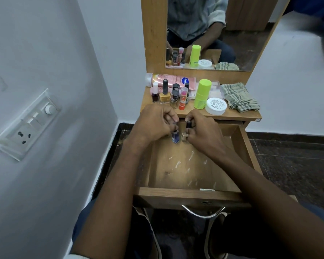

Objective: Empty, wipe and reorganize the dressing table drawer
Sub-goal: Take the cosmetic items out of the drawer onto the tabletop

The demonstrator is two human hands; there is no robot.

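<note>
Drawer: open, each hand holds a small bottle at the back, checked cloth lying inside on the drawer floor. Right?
Not quite. The head view shows the checked cloth folded on the tabletop, not inside the drawer. The rest stands: left hand and right hand each hold a small bottle.

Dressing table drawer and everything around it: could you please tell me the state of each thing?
Drawer: pulled open, floor streaked white.
Left hand: grips a blue nail polish bottle, upright in the drawer.
Right hand: grips a beige nail polish bottle, upright in the drawer.
Lotion bottle: lying on its side.
Green stick: upright, capped.
White jar: lid on.
Checked cloth: folded on the tabletop.
</note>
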